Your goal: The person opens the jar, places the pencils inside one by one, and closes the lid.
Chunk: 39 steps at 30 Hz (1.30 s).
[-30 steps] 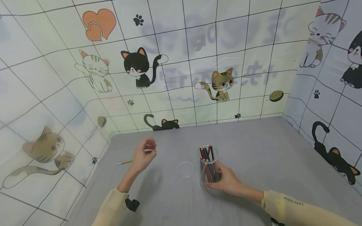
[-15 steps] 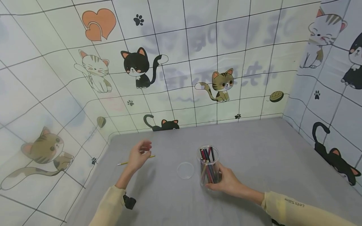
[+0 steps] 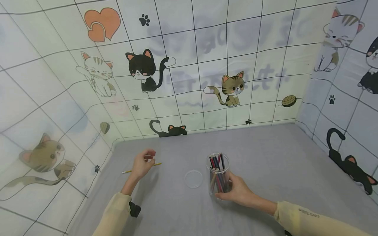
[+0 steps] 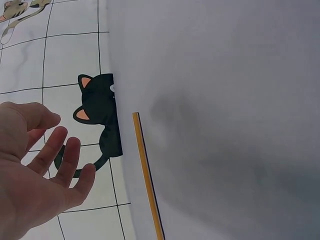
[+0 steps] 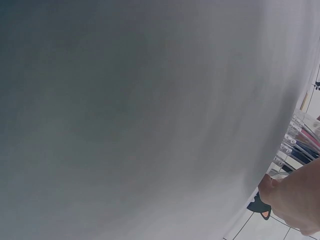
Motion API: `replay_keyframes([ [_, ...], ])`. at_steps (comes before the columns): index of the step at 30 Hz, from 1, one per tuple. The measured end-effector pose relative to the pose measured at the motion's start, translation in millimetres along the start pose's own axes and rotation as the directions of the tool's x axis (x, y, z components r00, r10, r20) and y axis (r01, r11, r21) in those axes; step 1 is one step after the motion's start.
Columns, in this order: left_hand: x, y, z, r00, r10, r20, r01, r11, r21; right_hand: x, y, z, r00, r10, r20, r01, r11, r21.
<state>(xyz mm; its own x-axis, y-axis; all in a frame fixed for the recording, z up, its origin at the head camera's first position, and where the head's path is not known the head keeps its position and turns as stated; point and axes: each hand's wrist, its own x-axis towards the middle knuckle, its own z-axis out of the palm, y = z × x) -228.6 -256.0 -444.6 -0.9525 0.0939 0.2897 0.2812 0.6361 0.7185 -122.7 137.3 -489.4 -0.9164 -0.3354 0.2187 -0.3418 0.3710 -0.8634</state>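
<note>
My left hand [image 3: 142, 165] hovers over a yellow pencil [image 3: 157, 164] lying on the grey cloth. Its fingers are loosely bent with nothing between them, as the left wrist view shows: the hand [image 4: 47, 167] is apart from the pencil [image 4: 148, 175]. With my right hand [image 3: 240, 192], I grip the lower side of a clear jar [image 3: 211, 187] that stands upright. Several dark and red pencils [image 3: 217, 162] stand inside it. The right wrist view catches only part of the hand [image 5: 295, 197] and the jar's pencils at its edge. A clear round lid [image 3: 193, 179] lies left of the jar.
Grey cloth [image 3: 265, 157] covers the table. White gridded curtains with printed cats [image 3: 233, 88] close off the back and both sides. A black device [image 3: 134, 209] sits at my left cuff.
My left hand has shifted a little left, and the pencil's right end now shows past the fingers. My right hand keeps its hold on the jar in about the same spot.
</note>
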Motion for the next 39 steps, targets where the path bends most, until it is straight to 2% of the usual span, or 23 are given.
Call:
replay_keyframes([
  [13, 3.5, -13.6, 2.9, 0.999, -0.043, 0.027, 0.043, 0.999, -0.008, -0.9, 2.6, 0.6, 1.0, 0.005, 0.006, -0.005, 1.0, 0.006],
  [21, 5.0, -23.8, 5.0, 1.0, -0.006, 0.024, 0.006, 1.0, 0.002, -0.2, 3.3, 0.8, 1.0, 0.002, 0.0, -0.002, 1.0, 0.004],
  [30, 6.5, -32.8, 9.7, 0.996, -0.076, 0.042, 0.075, 0.996, 0.037, 0.0, 2.4, 1.2, 1.0, -0.005, -0.002, 0.005, 1.0, -0.007],
  [39, 9.5, -34.6, 12.7, 0.994, -0.099, 0.049, 0.097, 0.994, 0.046, -0.2, 1.4, -0.3, 1.0, -0.002, -0.004, 0.002, 1.0, -0.001],
])
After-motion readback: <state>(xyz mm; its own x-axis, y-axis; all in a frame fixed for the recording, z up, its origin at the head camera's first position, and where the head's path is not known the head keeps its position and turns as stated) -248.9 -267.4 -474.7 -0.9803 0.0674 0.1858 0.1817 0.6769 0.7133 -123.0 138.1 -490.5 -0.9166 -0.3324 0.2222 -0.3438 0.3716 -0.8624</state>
